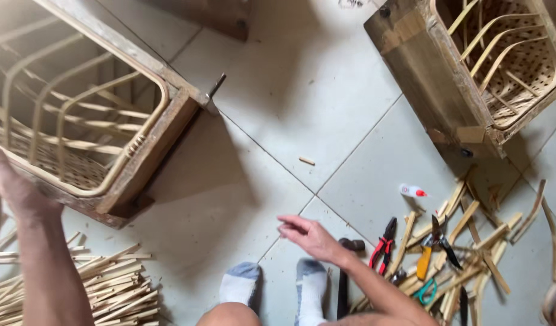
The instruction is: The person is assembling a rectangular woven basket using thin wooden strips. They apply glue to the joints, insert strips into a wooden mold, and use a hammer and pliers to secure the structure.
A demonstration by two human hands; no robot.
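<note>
- The left hand (pixel 12 184) grips the lower edge of the rattan frame (pixel 90 108) at far left, apparently steadying it; the frame lies tipped, its long axis running from upper left down to lower right.
- Bamboo strips (pixel 109 290) lie heaped beside the socked feet (pixel 272 287).
- The right hand (pixel 311 236) hovers open and empty over the tiled floor (pixel 302 90), near the red-handled pliers (pixel 383 244).

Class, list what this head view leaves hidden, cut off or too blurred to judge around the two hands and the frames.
- Left hand: fingers cut off by the left edge on the left frame; grip unclear.
- Right hand: blurred over the floor; it holds nothing visible.
- Right frame: top cut off by the picture edge.
- Hammer: handle partly hidden by the right arm.
- Sticks: pile cut off at the bottom edge.
</note>
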